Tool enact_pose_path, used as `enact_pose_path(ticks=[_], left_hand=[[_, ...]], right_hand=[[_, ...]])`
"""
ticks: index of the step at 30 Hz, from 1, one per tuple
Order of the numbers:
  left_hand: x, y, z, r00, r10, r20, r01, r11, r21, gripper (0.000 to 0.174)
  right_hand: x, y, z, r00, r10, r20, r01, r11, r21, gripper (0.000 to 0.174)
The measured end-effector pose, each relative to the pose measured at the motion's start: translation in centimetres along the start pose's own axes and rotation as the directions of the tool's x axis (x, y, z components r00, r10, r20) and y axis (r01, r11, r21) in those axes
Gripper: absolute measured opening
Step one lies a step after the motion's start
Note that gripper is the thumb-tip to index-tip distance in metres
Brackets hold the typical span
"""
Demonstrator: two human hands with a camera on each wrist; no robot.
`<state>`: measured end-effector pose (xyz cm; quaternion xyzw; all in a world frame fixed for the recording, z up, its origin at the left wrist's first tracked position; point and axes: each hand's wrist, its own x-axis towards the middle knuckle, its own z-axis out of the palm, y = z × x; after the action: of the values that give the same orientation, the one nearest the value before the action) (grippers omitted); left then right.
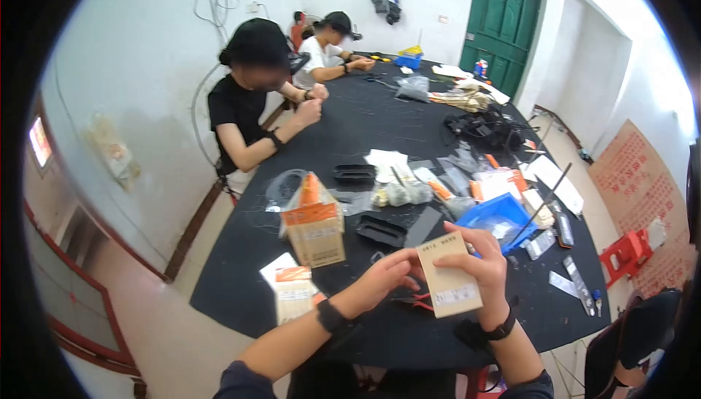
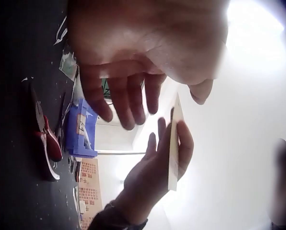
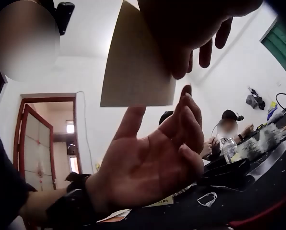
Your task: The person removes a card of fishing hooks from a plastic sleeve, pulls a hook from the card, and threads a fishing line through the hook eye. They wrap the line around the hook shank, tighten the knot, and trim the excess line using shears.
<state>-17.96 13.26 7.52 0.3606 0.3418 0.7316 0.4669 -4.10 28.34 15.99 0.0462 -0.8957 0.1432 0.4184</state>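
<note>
My right hand (image 1: 488, 264) pinches a flat tan card (image 1: 447, 278) with printing along its top and a white label low on its face. The thumb lies on the face, with fingers behind. Seen edge-on in the left wrist view, the card (image 2: 173, 158) is thin and upright. My left hand (image 1: 380, 280) is just left of the card, holding nothing, palm turned toward it and fingers loosely extended. In the right wrist view the left hand (image 3: 147, 165) shows below the card (image 3: 133, 67). Red-handled pliers (image 2: 46, 136) lie on the table under the hands.
Tan packets with orange tops (image 1: 318, 235) stand at the left. Black plastic trays (image 1: 381, 231), a blue bin (image 1: 496, 216) and clear bags (image 1: 409, 193) spread across the black table (image 1: 365, 118). Two people sit along its far left side. A red stool (image 1: 626, 256) stands right.
</note>
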Motion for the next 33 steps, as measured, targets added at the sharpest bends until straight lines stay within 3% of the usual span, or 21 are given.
enact_pose_path(ticks=[2, 5, 6, 7, 9, 10, 13, 14, 21, 27, 33], left_hand=[[0.0, -0.1, 0.1, 0.984, 0.057, -0.167, -0.059, 0.998, -0.005, 0.035], [0.0, 0.2, -2.1, 0.953, 0.140, -0.270, -0.081, 0.972, 0.220, 0.026], [0.2, 0.1, -2.3, 0.935, 0.178, -0.307, -0.114, 0.970, 0.215, 0.023], [0.3, 0.0, -2.6, 0.942, 0.167, -0.293, -0.093, 0.964, 0.250, 0.022], [0.3, -0.1, -3.2, 0.955, 0.129, -0.267, -0.040, 0.948, 0.315, 0.021], [0.3, -0.1, -3.0, 0.952, 0.125, -0.278, -0.030, 0.946, 0.322, 0.021], [0.3, -0.3, -2.3, 0.939, 0.133, -0.318, -0.029, 0.950, 0.310, 0.021], [0.4, -0.2, -2.6, 0.937, 0.078, -0.341, 0.016, 0.964, 0.264, 0.022], [0.5, 0.2, -3.3, 0.953, 0.051, -0.298, 0.047, 0.948, 0.314, 0.019], [0.5, 0.1, -2.9, 0.937, -0.031, -0.349, 0.117, 0.966, 0.229, 0.017], [0.6, -0.3, -3.6, 0.952, 0.009, -0.307, 0.071, 0.966, 0.249, 0.017]], right_hand=[[0.8, -0.8, 1.8, 0.999, -0.010, 0.031, 0.009, 1.000, 0.017, 0.024], [-0.2, 0.7, 5.1, 0.974, 0.227, 0.004, -0.205, 0.873, 0.443, 0.035], [-1.2, 1.1, 5.8, 0.878, 0.465, 0.113, -0.392, 0.562, 0.729, 0.046], [-1.7, 1.7, 6.1, 0.829, 0.528, 0.183, -0.363, 0.260, 0.895, 0.041], [-3.3, 4.2, 6.2, 0.736, 0.522, 0.431, -0.537, 0.062, 0.841, 0.036], [-3.6, 4.2, 6.5, 0.722, 0.521, 0.455, -0.569, 0.072, 0.819, 0.028], [-4.3, 4.9, 6.7, 0.736, 0.493, 0.463, -0.639, 0.283, 0.715, 0.019], [-4.3, 4.8, 6.8, 0.741, 0.522, 0.422, -0.606, 0.250, 0.755, 0.012], [-4.6, 5.0, 6.7, 0.782, 0.498, 0.376, -0.574, 0.339, 0.745, 0.013], [-4.6, 4.9, 6.7, 0.790, 0.517, 0.331, -0.573, 0.427, 0.700, 0.011], [-4.8, 5.0, 7.1, 0.797, 0.529, 0.292, -0.560, 0.467, 0.684, 0.012]])
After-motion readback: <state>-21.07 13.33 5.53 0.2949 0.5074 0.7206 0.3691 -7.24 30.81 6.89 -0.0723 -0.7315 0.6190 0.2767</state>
